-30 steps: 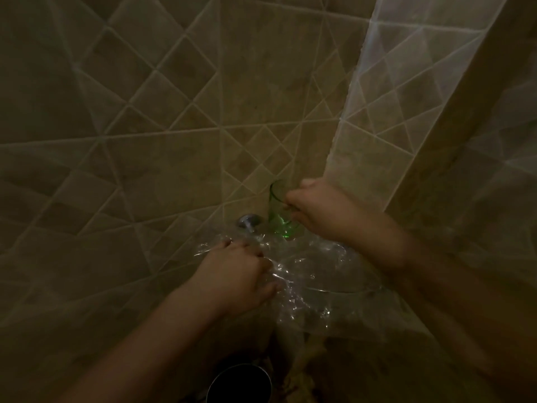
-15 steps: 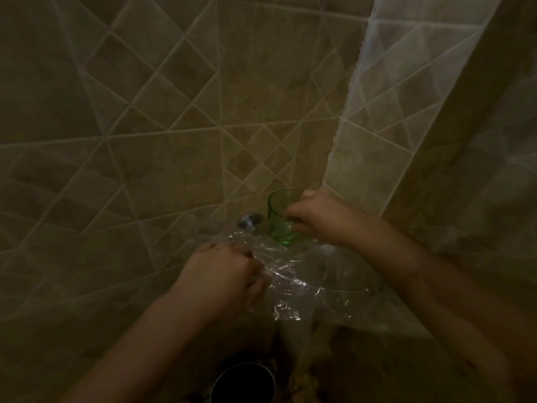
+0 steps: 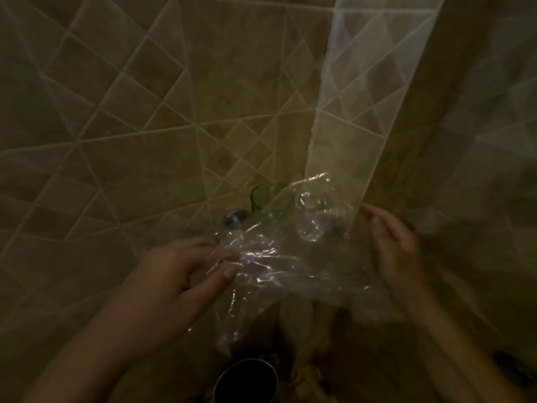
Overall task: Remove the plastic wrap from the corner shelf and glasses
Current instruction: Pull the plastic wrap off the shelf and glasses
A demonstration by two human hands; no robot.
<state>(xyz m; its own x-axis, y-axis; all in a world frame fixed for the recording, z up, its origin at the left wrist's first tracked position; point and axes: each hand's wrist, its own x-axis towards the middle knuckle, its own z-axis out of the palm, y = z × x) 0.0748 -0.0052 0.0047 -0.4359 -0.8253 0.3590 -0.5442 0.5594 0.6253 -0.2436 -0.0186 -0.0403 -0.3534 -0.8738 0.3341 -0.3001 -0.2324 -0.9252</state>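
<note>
Crinkly clear plastic wrap (image 3: 270, 257) is stretched across the tiled corner between your two hands, shiny and full of creases, draping down below them. Through it you can make out a clear glass (image 3: 310, 218) standing behind the film, and a green glass (image 3: 263, 199) just left of it, half peeking over the wrap's edge. The shelf itself is too dark and covered to make out. Your left hand (image 3: 186, 271) has its fingers loosely spread, fingertips touching the wrap's left edge. Your right hand (image 3: 389, 245) is at the right edge, blurred, so can't tell if it's pinching. A round chrome fitting (image 3: 234, 217) sits on the beige diamond-pattern wall tiles (image 3: 139, 117). A dark round cup (image 3: 246, 381) is below.
</note>
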